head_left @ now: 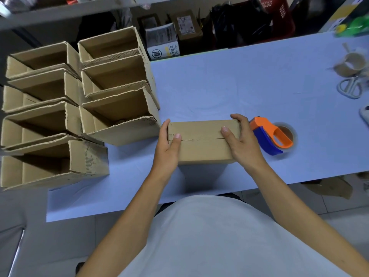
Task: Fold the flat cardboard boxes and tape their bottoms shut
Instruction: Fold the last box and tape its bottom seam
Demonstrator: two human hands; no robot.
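Box [201,144] stands on the pale blue desk [239,82], near its front edge, flaps folded shut on top with the centre seam showing and untaped. Left hand [168,148] grips the box's left end, thumb on the top by the seam. Right hand [242,140] grips the right end, fingers curled over the far corner, thumb on top. Tape dispenser [273,136] lies just right of the right hand. Folded open boxes [83,100] are stacked at left. Scissors [350,86] lie far right.
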